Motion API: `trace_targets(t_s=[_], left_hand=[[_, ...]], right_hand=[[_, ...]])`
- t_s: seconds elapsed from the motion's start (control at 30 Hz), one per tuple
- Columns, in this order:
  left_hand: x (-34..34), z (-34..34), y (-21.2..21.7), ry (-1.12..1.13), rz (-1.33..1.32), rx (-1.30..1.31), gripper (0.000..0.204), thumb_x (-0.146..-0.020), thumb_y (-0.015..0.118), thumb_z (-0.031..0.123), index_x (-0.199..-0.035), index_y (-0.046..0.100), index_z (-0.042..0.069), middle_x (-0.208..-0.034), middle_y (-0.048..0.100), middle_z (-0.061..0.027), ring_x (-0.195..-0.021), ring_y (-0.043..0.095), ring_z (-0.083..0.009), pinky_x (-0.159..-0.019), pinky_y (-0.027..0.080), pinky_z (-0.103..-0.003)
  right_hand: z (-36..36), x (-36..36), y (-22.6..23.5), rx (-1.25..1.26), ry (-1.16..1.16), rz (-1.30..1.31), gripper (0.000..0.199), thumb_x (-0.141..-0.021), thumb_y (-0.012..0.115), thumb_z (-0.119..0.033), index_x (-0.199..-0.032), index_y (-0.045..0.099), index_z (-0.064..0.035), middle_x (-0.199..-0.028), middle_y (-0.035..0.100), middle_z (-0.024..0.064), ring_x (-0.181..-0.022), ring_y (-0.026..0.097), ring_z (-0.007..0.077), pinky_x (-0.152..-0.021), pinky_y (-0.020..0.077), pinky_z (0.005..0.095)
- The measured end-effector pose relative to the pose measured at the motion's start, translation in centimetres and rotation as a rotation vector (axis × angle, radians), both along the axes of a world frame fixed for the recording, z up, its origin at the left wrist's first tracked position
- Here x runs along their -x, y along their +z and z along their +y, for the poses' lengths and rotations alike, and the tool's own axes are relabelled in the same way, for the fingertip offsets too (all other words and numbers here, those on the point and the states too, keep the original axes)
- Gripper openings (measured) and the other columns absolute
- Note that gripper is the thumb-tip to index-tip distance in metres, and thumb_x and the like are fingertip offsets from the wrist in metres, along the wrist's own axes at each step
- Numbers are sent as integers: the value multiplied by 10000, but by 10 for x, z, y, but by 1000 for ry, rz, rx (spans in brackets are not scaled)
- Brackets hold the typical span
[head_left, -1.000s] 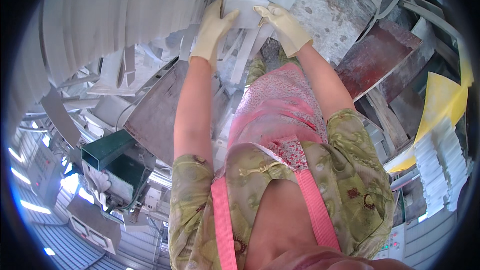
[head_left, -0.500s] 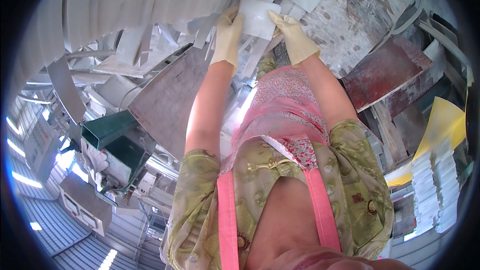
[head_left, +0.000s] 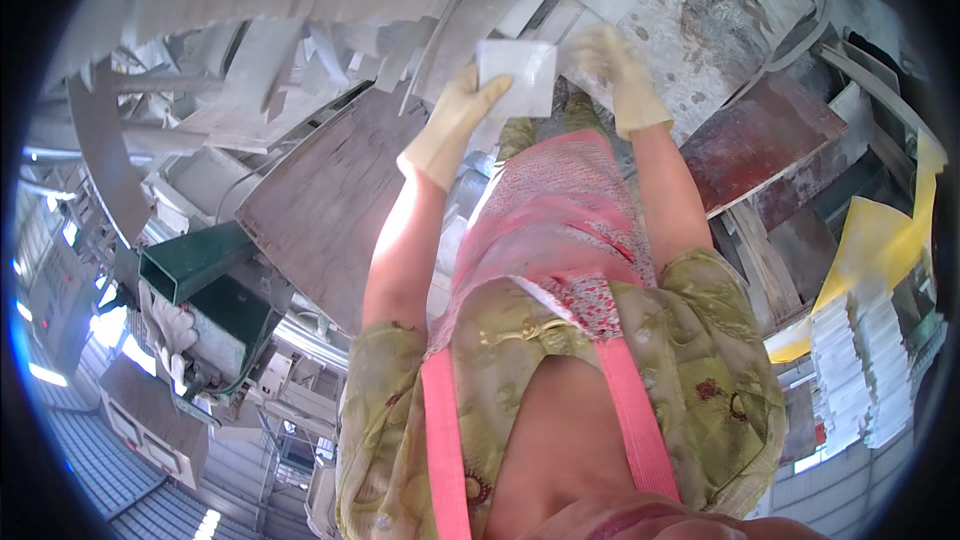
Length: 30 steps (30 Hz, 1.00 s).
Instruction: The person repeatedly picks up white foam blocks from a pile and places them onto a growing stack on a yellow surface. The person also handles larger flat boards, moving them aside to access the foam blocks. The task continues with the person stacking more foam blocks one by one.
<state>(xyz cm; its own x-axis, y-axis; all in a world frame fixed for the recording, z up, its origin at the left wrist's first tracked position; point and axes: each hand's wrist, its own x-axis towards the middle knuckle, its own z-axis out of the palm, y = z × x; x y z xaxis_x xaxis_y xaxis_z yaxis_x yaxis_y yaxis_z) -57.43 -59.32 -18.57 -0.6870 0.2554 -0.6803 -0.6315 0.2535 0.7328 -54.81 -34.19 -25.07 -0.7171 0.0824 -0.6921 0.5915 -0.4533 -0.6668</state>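
My left hand (head_left: 466, 108), in a cream rubber glove, pinches a white square tile (head_left: 520, 76) at its left side, thumb across the near face. The tile is a thin flat plate with a slight sheen, held up in front of me. Just to its right, my right hand (head_left: 612, 58), gloved the same way, is apart from the tile. Motion smears its fingers, so I cannot make out whether they hold anything. Behind that hand lie pale slabs and a whitish, stained board (head_left: 690, 40).
A brown board (head_left: 325, 195) leans at my left, beside a green metal chute (head_left: 195, 260). On the right sit a dusty reddish-brown panel (head_left: 760, 145) and a yellow sheet (head_left: 865, 245). Pale strips (head_left: 275, 65) are piled at the far left.
My right hand has let go of the tile and moved off to the right. My left hand has brought the tile nearer to me and turned it more upright.
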Motion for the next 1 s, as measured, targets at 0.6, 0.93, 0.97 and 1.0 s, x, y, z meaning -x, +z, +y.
trace_targets(t_s=[0.6,0.93,0.97,1.0], left_hand=[[-95,-38,11,340,-201,-2,323,-969,672,280,-1144,646,10,-915,708,-55,-743,632,-113,-638,488,-256],[-96,-34,0,554,-171,-205,339,-977,667,268,-1217,634,31,-1023,727,-50,-843,690,-107,-661,568,-267],[-95,-34,1,557,-163,-167,346,-975,669,283,-1217,630,39,-1054,724,-49,-864,694,-116,-679,572,-262],[-95,-34,2,561,-162,-189,359,-971,674,292,-1220,627,39,-1067,720,-51,-883,693,-122,-684,574,-265]], right_hand=[[69,72,-78,-306,-108,-41,319,-966,699,-290,-1142,637,-32,-1023,677,67,-795,628,149,-664,544,309],[11,51,110,-1090,678,470,286,-925,690,-303,-926,663,-18,-853,649,107,-762,590,217,-706,457,350],[-8,64,114,-1203,742,519,298,-909,694,-310,-911,648,-16,-868,645,148,-806,614,250,-732,471,362],[-24,81,113,-1312,795,696,310,-893,699,-317,-896,633,-14,-884,642,188,-851,639,283,-758,486,374]])
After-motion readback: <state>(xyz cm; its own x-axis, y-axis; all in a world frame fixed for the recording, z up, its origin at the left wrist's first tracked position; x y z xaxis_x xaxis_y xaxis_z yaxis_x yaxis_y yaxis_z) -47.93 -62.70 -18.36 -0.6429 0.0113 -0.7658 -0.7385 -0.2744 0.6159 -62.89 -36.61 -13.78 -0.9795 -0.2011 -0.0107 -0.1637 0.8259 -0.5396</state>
